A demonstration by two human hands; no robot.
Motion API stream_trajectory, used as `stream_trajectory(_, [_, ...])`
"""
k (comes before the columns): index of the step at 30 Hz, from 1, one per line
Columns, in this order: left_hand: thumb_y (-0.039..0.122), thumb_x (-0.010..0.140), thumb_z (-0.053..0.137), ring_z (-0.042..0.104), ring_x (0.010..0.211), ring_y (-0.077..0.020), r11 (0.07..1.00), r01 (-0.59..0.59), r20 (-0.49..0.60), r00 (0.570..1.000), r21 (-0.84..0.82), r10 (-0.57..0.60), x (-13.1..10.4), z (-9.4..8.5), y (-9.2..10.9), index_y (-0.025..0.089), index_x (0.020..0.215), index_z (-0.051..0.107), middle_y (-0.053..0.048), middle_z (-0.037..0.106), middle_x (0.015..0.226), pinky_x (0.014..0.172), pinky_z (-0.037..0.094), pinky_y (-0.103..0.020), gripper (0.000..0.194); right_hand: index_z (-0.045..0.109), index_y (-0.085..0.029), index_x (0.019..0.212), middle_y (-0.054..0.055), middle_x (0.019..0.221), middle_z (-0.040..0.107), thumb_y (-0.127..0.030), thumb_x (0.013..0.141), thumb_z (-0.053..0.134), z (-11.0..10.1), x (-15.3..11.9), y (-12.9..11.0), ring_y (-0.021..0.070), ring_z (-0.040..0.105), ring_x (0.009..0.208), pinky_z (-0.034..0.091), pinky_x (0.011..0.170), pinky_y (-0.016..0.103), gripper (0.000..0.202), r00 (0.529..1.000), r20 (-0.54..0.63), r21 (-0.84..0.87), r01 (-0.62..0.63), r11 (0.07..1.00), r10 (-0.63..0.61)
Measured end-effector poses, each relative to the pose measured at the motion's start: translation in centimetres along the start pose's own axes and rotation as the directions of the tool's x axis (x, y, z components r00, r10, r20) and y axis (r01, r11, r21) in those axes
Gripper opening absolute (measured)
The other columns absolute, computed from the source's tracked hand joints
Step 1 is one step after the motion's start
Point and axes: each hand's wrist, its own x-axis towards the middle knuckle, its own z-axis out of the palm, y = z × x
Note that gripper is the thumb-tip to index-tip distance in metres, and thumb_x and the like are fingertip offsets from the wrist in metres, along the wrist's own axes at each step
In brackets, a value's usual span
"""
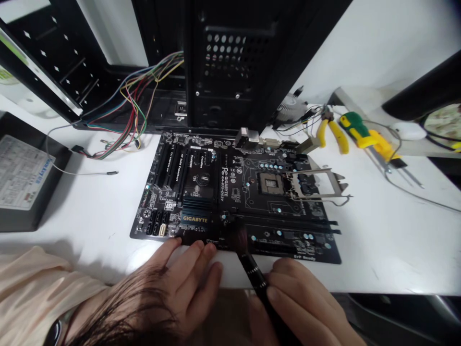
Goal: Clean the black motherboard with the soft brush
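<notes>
A black Gigabyte motherboard (232, 194) lies flat on the white table. Its CPU socket (271, 184) is exposed, with the metal load frame (334, 181) swung out to the right. My right hand (302, 300) grips the black handle of a soft brush (255, 274). The dark bristles are over the near edge of the board, just right of the Gigabyte heatsink (195, 217). My left hand (183, 281) has its fingers stretched out, with the tips at the board's near edge. Hair in the foreground covers part of that hand and wrist.
Behind the board stands an open black computer case (230, 108) with coloured wires (135, 103) trailing out. A power supply (27, 178) sits at left. Toward the right are a CPU cooler (292, 108), yellow-handled pliers (336, 134), a green-and-yellow screwdriver (356, 129) and a thin cable.
</notes>
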Motion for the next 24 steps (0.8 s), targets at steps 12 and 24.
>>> stream_trajectory(12, [0.019,0.101,0.038,0.053,0.118,-0.0221,1.000,0.010,-0.007,1.000,-0.006,-0.010,0.1,0.0,0.1,0.016,0.116,0.058,-0.009,0.066,0.118,0.103,0.034,-0.046,0.026,0.060,-0.012,0.066,0.000,0.062,0.059,-0.003,0.074,0.062,0.3,0.8,-0.8,0.0100,0.055,0.059,0.050,0.055,0.027,0.012,0.999,0.045,-0.027,-0.024,0.999,0.025])
stream_trajectory(24, [0.017,0.097,0.046,0.055,0.114,-0.0222,1.000,-0.001,-0.053,0.999,-0.003,0.001,0.1,0.1,0.0,0.015,0.113,0.060,-0.010,0.068,0.114,0.106,0.032,-0.047,0.021,0.054,-0.016,0.067,-0.002,0.053,0.055,-0.013,0.085,0.053,-1.2,0.7,0.3,0.0112,0.054,0.052,0.049,0.050,0.029,0.019,0.992,0.117,0.085,0.033,0.996,-0.043])
